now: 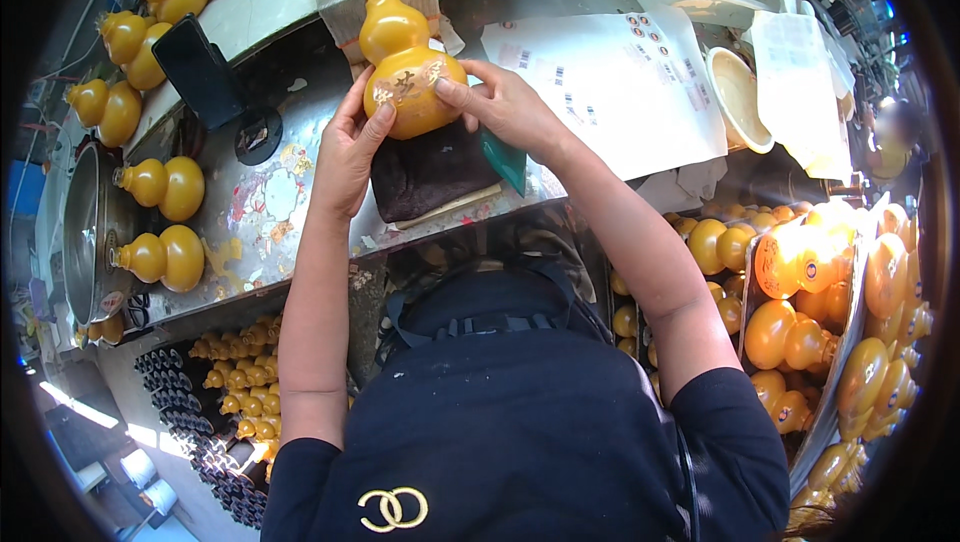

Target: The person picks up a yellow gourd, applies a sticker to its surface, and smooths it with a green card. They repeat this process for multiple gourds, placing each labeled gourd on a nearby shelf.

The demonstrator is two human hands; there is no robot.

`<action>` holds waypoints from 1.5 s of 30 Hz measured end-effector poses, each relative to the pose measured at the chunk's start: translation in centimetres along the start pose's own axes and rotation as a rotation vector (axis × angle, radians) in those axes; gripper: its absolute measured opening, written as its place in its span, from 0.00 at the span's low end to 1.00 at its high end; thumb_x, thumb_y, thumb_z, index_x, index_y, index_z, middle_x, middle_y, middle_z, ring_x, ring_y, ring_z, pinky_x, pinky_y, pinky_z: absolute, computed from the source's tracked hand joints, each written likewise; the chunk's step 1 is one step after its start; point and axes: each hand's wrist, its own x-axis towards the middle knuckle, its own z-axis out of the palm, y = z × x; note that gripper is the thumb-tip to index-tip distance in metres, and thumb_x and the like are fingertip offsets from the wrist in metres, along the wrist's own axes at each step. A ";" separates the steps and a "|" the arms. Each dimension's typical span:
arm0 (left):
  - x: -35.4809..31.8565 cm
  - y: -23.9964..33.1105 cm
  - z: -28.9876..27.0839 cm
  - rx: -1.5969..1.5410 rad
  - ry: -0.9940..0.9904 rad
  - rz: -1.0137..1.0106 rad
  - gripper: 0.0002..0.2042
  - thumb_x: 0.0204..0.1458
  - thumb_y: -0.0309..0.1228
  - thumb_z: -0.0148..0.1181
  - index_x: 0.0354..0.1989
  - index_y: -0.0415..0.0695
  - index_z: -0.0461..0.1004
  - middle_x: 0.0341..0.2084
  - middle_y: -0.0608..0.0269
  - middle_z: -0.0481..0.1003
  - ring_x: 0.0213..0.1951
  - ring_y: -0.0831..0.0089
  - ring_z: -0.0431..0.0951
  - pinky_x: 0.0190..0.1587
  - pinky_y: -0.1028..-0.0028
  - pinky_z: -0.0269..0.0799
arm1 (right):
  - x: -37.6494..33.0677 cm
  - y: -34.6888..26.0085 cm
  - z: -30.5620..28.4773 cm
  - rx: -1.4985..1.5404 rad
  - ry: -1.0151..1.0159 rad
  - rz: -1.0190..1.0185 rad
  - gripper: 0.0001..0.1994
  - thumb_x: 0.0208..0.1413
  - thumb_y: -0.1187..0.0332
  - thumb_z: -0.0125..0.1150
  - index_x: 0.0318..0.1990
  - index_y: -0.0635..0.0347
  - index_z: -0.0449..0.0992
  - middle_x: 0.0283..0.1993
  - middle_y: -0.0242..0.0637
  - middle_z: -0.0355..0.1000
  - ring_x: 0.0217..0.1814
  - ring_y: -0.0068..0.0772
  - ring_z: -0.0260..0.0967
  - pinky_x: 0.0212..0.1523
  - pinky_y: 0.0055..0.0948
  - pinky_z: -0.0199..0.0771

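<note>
A glossy amber-yellow gourd with two rounded bulbs (405, 57) is held between both hands above the worn, silvery metal tabletop (305, 107). Its narrow neck points away from the person, in front of a grey fabric pad (428, 4), and its larger bulb faces the body.

The left hand (352, 147) is partly curled round the left side of that bulb, its thumb lying on the front near the bottom. The right hand (512, 110) is also half closed, cupping the right side, with its thumb pressed on a clear, shiny patch with dark and pale figures (412, 85). Some fingertips are hidden behind the gourd.

Just below lies a dark brown folded cloth (430, 180); whether the gourd touches it cannot be told. A green, flat, pointed plastic piece (505, 164) sits beside the cloth, under the right wrist. To the right, white paper sheets with small printed stickers (610, 92) spread toward a cream oval bowl (738, 97).

On the left, a black phone (200, 72) leans upright near a dark round disc (258, 137), and more amber gourds (180, 189) lie along the edge. Lower right, a box (858, 312) holds further gourds.
</note>
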 end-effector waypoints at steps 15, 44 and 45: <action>0.1 -0.1 -0.3 -0.024 -0.016 -0.004 0.35 0.53 0.35 0.65 0.66 0.37 0.55 0.58 0.57 0.65 0.59 0.71 0.66 0.61 0.73 0.60 | -0.1 0.3 0.4 0.022 0.036 0.043 0.37 0.51 0.39 0.61 0.53 0.66 0.67 0.30 0.33 0.72 0.30 0.18 0.66 0.33 0.20 0.66; 0.7 0.8 -0.4 -0.084 -0.052 -0.080 0.36 0.57 0.46 0.57 0.67 0.37 0.52 0.59 0.57 0.64 0.60 0.72 0.64 0.63 0.74 0.56 | -3.4 -1.4 0.2 0.913 0.305 0.162 0.18 0.55 0.58 0.62 0.43 0.63 0.71 0.28 0.31 0.70 0.33 0.17 0.67 0.35 0.19 0.69; 0.9 0.5 -0.3 -0.005 -0.050 -0.067 0.37 0.57 0.47 0.56 0.67 0.37 0.51 0.59 0.56 0.64 0.61 0.72 0.63 0.63 0.74 0.56 | -3.8 -1.5 1.1 0.776 0.335 0.045 0.15 0.54 0.61 0.62 0.43 0.62 0.71 0.30 0.32 0.71 0.34 0.17 0.68 0.37 0.19 0.70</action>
